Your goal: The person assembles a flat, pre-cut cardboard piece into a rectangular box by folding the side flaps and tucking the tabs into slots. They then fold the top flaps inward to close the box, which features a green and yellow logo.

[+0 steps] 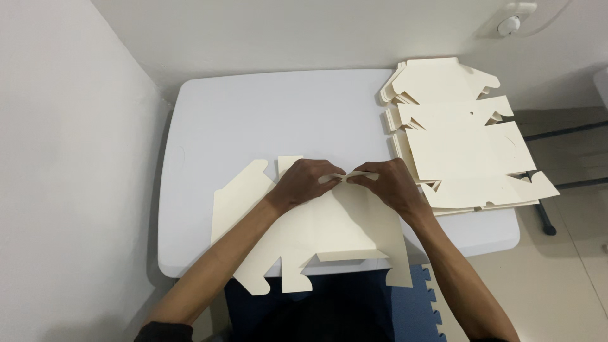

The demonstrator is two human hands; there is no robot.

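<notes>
Both hands pinch one small flap of a flat cream cardboard box blank [316, 228].

Left hand [304, 182] and right hand [387, 183] meet fingertip to fingertip, closed on the flap; the blank, left of the stack of blanks [462, 145], looks light, stiff, creasable.

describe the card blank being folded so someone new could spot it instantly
On the white table, look at the near edge, where both hands meet. The cream flat box blank lies under the left hand and right hand, overhanging the edge. Unlike the stack of blanks at the far right, it is single and being pinched.
</notes>
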